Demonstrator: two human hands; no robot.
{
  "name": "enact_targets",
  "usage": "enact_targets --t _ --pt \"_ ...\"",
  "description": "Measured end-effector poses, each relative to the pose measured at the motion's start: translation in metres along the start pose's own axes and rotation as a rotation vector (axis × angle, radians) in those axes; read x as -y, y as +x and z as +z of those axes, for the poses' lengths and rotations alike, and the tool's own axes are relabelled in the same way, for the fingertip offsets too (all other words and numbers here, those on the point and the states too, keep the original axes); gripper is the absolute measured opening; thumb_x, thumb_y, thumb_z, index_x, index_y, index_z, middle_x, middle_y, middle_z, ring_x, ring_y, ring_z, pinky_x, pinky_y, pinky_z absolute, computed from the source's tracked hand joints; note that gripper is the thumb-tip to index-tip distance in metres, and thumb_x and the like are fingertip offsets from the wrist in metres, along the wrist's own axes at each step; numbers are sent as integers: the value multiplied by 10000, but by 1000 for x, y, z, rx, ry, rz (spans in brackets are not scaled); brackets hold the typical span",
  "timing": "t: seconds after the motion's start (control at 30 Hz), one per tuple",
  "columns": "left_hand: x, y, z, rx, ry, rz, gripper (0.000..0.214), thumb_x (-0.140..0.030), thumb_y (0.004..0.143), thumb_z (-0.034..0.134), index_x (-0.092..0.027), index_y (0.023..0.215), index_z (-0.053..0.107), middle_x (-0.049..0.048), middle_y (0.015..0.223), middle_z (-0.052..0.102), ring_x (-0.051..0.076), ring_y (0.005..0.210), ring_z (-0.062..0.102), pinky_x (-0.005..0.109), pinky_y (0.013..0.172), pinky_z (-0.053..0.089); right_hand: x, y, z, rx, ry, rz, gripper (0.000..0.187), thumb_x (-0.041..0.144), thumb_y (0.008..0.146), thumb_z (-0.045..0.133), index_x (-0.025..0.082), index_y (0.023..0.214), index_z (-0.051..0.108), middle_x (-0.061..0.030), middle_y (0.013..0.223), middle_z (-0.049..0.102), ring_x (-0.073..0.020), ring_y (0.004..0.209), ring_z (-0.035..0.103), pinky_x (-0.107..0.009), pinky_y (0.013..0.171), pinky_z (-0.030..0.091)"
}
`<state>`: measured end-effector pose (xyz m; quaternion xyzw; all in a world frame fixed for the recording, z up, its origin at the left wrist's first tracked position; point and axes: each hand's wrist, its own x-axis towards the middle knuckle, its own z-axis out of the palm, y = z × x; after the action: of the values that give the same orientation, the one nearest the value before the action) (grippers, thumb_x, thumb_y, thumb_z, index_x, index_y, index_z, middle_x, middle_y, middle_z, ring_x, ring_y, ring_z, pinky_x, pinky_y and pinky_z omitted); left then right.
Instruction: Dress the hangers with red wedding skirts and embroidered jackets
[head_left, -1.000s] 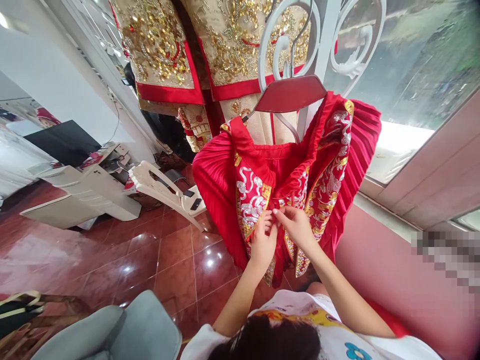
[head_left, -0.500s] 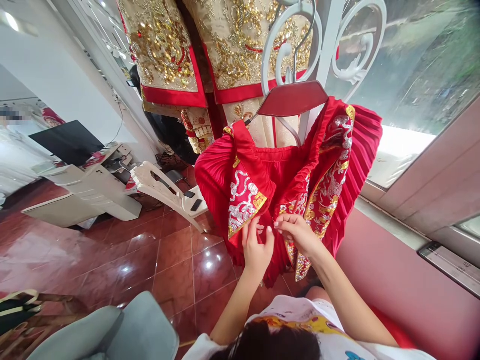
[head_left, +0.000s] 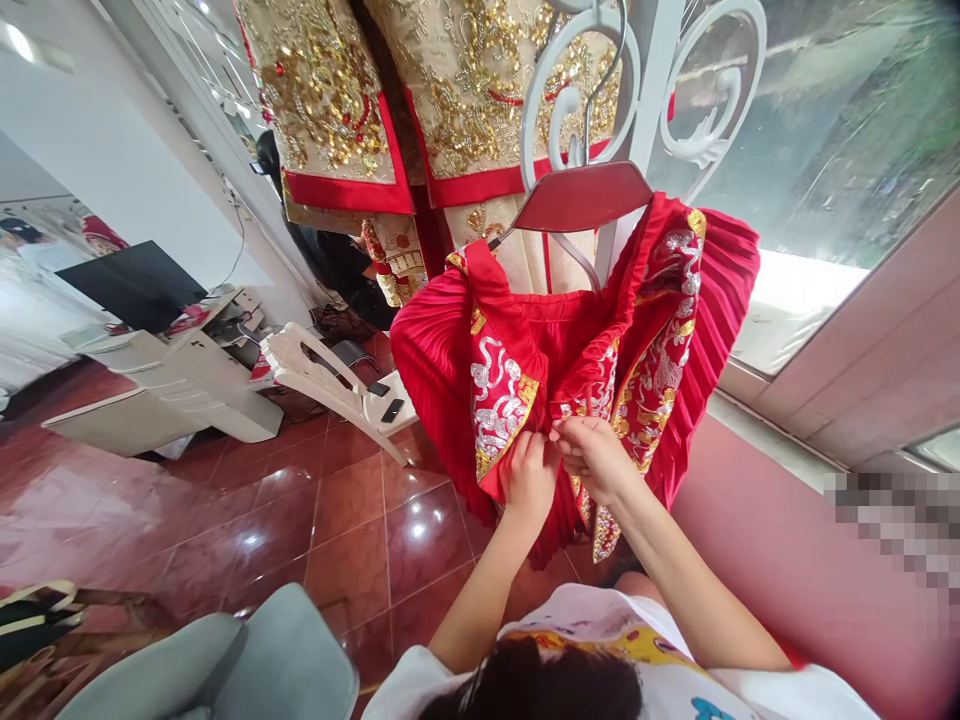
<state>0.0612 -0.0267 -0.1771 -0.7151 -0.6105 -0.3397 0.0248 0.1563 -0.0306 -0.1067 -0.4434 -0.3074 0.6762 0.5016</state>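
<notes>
A red pleated skirt (head_left: 435,360) hangs in front of me from a hanger with a red bar (head_left: 589,197). Silver and gold embroidery covers its folded left panel (head_left: 501,400) and its right panel (head_left: 660,370). Low at the front opening, my left hand (head_left: 531,478) has its fingers curled against the skirt's cloth beside the left panel. Close by, almost meeting it, my right hand (head_left: 596,458) holds thumb and forefinger pinched together; whatever lies between those fingertips is too small to make out.
Behind the skirt hang cream garments with gold sequins (head_left: 480,90) and a white scrolled metal frame (head_left: 637,110). A white chair (head_left: 337,390) with phones on its seat stands left, a grey chair (head_left: 292,650) at lower left. A pink surface (head_left: 757,520) runs along the window side.
My left hand has moved right and up toward the right fingertips, its spread fingers now curled in. The left embroidered panel has shifted slightly right. My right hand keeps its pinch, slightly higher.
</notes>
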Motion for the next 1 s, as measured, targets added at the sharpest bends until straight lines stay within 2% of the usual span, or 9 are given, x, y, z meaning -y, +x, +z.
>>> enact_targets --t 0.2,0.37,0.5,0.57,0.67,0.73,0.87,0.93,1.0 --pt "2 -1 9 -45 2 28 155 -217 833 567 -170 938 670 74 794 684 190 667 636 262 564 449 29 -5 21 -10 20 -104 223 322 553 630 132 513 521 97 374 272 6 344 163 -177 372 80" --pt "1 3 14 -129 -22 69 180 -182 858 490 -169 874 669 86 772 688 201 647 632 277 560 466 49 -5 33 -2 14 -109 163 272 567 578 144 502 501 97 363 259 3 335 148 -174 359 72" --pt "-2 9 13 -59 -69 38 199 -177 866 466 -185 807 656 76 723 667 201 644 622 288 598 480 55 1 36 -26 0 -143 153 263 570 559 147 494 495 100 368 243 2 336 144 -178 359 75" --pt "-2 9 9 -2 -84 18 195 -171 858 473 -176 771 647 84 715 661 214 650 625 309 615 487 54 5 33 -22 -57 -181 164 276 578 564 145 498 507 94 374 253 -3 343 156 -185 363 82" --pt "-1 5 -3 33 -164 1 135 -158 825 523 -176 778 648 74 751 671 207 691 641 315 666 506 49 9 24 9 -229 -313 174 285 600 570 139 510 537 65 392 328 -17 372 214 -193 378 108" --pt "-1 3 -12 -4 -263 -4 97 -190 807 570 -186 849 658 63 798 688 197 733 655 313 712 520 45 7 17 34 -316 -372 198 304 626 567 139 517 550 47 406 369 -26 389 237 -199 389 120" --pt "-6 12 -30 -262 -331 -45 218 -353 783 631 -169 897 656 111 849 700 265 883 662 408 867 510 37 -7 9 64 -308 -322 251 360 649 566 144 521 554 51 395 332 -34 392 211 -211 404 126" --pt "-12 23 -35 -264 -363 2 171 -334 821 588 -184 870 654 104 823 695 273 913 655 434 923 485 36 -16 10 56 -281 -306 253 366 645 575 145 522 556 58 392 304 -34 394 196 -213 409 127" --pt "-18 33 -35 -175 -448 98 151 -262 873 505 -201 892 642 84 849 691 247 911 653 418 932 486 37 -20 13 17 -254 -333 249 360 644 574 147 516 555 59 390 293 -36 394 195 -217 412 131"
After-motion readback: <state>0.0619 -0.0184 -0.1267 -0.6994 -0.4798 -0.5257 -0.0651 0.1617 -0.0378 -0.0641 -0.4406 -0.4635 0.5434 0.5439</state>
